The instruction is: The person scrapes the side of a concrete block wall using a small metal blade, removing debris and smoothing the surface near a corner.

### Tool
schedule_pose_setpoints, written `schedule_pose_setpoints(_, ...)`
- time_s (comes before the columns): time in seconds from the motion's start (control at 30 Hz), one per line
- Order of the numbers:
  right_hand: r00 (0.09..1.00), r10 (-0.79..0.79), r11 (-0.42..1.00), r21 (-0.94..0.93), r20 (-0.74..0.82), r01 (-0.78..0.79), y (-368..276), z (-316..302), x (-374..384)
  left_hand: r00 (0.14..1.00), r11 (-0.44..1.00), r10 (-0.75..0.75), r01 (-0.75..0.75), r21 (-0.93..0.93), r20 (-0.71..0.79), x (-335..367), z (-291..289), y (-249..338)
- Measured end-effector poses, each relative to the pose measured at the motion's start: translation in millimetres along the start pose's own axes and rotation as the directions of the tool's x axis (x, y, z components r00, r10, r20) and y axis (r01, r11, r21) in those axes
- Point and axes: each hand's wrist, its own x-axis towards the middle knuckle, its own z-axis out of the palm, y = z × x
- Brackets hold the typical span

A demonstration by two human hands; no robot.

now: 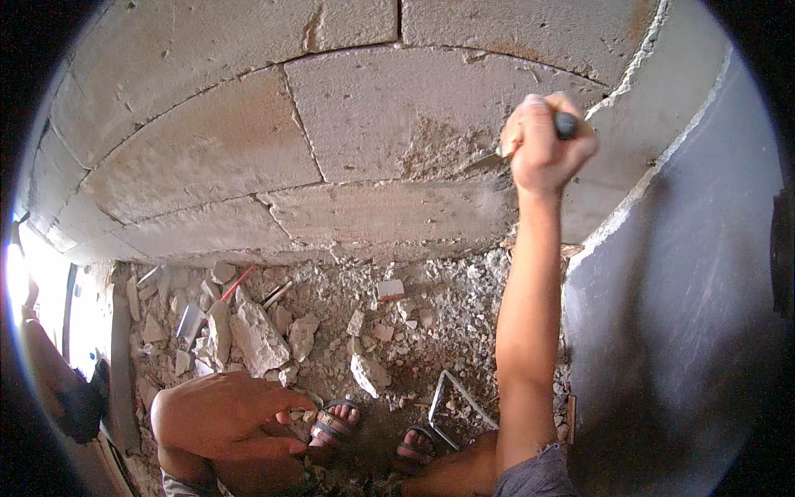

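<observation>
Wall [224, 149] runs free toward nine o'clock, panel edge [662, 176] at three! Right hand [546, 145] clenches a bladed tool [566, 126] (left hand [248, 412] hangs loose).

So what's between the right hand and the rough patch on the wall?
The head view shows a metal blade there, part of the tool gripped in the right hand, pointing toward the rough patch.

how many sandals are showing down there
2. One sandal is just right of the left hand; the other sandal is farther right, beside the bent white strip. Both show only in part.
</observation>
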Motion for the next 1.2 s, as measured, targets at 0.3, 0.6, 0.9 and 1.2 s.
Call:
schedule_pose_setpoints(0.3, 0.979, -0.055, 0.993, 0.092, -0.198, 0.074, -19.7, 13.4, 16.4, 1.000, 0.996, -0.019, 0.020, 0.091, -0.010, 2.9, -3.5, 3.3)
schedule_pose_setpoints(0.6, 0.987, -0.139, 0.962, 0.224, -0.086, 0.155, -74.6, -16.1, 31.5, 0.997, 0.999, -0.047, 0.047, -0.007, 0.067, 7.8, -7.0, 5.7)
schedule_pose_setpoints(0.9, 0.991, -0.083, 0.987, 0.126, -0.101, 0.095, -36.3, 1.0, 16.4, 1.000, 1.000, 0.016, -0.016, 0.011, 0.015, 6.4, -4.6, -3.4)
schedule_pose_setpoints(1.2, 0.996, -0.035, 0.999, 0.002, -0.079, 0.035, 8.9, -10.4, -1.3, 0.999, 0.999, 0.034, -0.034, 0.034, -0.007, 10.0, -3.5, -0.4)
